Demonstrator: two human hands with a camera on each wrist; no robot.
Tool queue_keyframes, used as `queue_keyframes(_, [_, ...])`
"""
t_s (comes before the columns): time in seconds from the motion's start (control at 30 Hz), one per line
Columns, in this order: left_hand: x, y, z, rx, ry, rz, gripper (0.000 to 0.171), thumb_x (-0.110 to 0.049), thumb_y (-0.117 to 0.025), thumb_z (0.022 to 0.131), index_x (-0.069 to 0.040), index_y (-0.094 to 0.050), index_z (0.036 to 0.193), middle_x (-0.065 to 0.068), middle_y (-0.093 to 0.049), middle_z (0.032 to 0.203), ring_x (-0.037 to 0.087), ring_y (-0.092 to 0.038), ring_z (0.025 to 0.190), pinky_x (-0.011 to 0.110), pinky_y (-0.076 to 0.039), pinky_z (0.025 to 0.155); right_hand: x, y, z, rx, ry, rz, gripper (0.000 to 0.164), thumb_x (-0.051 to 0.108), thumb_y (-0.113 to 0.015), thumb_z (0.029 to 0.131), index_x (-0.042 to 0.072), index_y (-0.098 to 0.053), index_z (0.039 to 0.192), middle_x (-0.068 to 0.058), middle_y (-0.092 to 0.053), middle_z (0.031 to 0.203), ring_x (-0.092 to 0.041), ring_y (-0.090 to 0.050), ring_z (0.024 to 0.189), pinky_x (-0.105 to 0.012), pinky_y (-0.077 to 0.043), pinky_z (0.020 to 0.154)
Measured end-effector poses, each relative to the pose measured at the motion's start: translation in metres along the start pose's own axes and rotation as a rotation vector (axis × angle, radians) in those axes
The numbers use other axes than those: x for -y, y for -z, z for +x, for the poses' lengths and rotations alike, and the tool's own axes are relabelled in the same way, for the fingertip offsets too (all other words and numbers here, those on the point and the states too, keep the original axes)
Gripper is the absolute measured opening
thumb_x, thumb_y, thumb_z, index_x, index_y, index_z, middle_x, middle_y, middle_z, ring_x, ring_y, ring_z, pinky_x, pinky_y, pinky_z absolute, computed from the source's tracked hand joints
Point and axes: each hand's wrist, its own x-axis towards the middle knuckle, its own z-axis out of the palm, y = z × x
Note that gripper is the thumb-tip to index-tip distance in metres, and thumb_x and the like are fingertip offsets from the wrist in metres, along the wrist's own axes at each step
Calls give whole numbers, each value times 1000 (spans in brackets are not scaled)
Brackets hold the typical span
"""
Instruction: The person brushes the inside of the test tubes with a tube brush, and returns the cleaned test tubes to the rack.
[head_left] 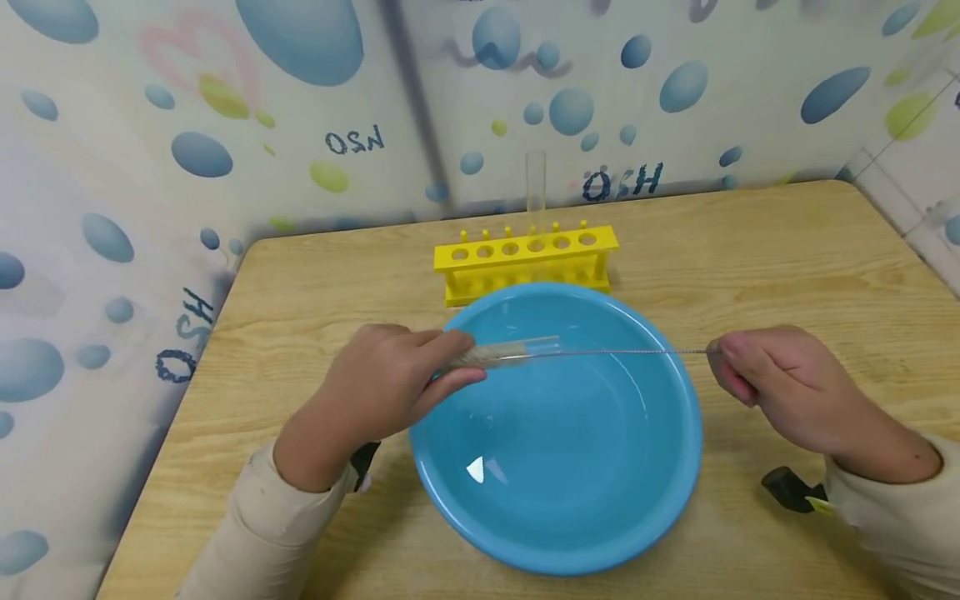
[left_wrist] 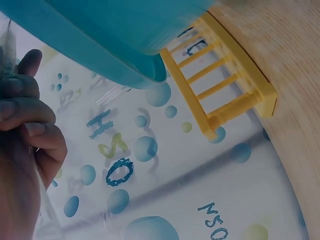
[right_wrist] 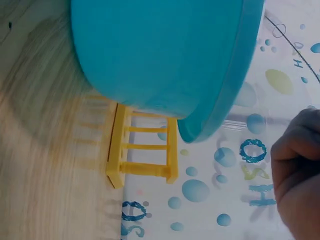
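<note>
Left hand (head_left: 390, 373) closed round glass tube (head_left: 504, 353)

Below the hands (head_left: 393, 375), the basin (head_left: 562, 467) is showing plain blue; beyond them, the rack (head_left: 498, 261) is showing yellow. Farther away, the wall (head_left: 465, 100) is displaying blue and yellow-green spots on a whitish ground.

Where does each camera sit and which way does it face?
On head: faces forward and down into blue basin; left hand, right hand, sleeves show.
On left wrist: faces basin, yellow rack; left hand at left edge.
On right wrist: faces basin, rack; right hand at right edge.
Wrist views share basin, rack, patterned wall.
</note>
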Motion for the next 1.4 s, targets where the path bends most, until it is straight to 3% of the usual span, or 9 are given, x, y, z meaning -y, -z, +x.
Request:
queue_keyframes(0.07, [0,0,0,5,3,14,35,-46,-56,100,-13,-64,96,-7,-52,58,7,-38,45,18,-28,44,-1,0,0,1,-10,39,47,-16,-25,100,7,-41,63,1,-36,57,-6,-33,50,-21,-25,47])
queue_keyframes(0.37, [5,1,2,-117,-19,208,33,-39,-87,76,-14,-73,93,0,-61,60,14,-44,44,24,-39,45,6,5,7,54,-358,174,50,2,-19,109,8,-33,62,-6,-32,53,-19,-33,45,-31,-27,45])
queue_keyframes(0.5, [6,1,0,-109,-18,180,34,-39,-86,76,-13,-74,95,0,-65,62,12,-41,43,23,-36,44,6,6,8,53,-347,152,50,1,-20,109,9,-34,62,-5,-33,54,-18,-33,45,-31,-27,45])
queue_keyframes(0.6, [6,1,-1,-81,-6,109,33,-45,-74,88,-13,-73,96,-1,-67,64,10,-39,43,20,-33,43,3,7,6,28,-238,73,49,-6,-22,106,9,-39,63,-2,-35,56,-14,-33,48,-27,-27,46])
queue_keyframes(0.77, [6,2,-2,7,36,5,51,-55,-39,103,-13,-64,90,-7,-56,58,5,-39,45,17,-30,44,-5,12,3,6,-38,38,47,-15,-25,101,7,-44,65,0,-37,58,-7,-33,51,-23,-26,48])
queue_keyframes(0.9, [5,3,-1,71,60,-30,47,-54,-40,104,-14,-60,87,-9,-46,55,3,-38,46,16,-29,45,-9,15,3,-9,-6,54,47,-17,-24,100,6,-43,65,0,-35,58,-7,-32,52,-22,-25,48])
queue_keyframes(1.07, [6,3,1,19,51,54,38,-49,-61,97,-13,-66,88,-5,-60,59,8,-41,44,19,-31,44,-6,19,4,-15,-131,108,47,-11,-23,104,5,-39,63,-2,-36,56,-13,-34,48,-26,-25,46])
queue_keyframes(1.2, [7,3,2,-81,42,173,34,-43,-84,79,-12,-75,92,1,-75,75,14,-59,49,24,-42,47,-3,22,5,18,-283,136,48,-3,-22,108,6,-35,62,-6,-36,55,-19,-35,47,-30,-26,45])
queue_keyframes(1.4, [8,2,-2,-104,47,169,36,-38,-89,73,-11,-76,92,1,-74,73,15,-61,52,25,-45,48,-7,22,5,24,-305,189,48,-1,-21,108,6,-35,62,-7,-35,55,-20,-34,47,-32,-26,45])
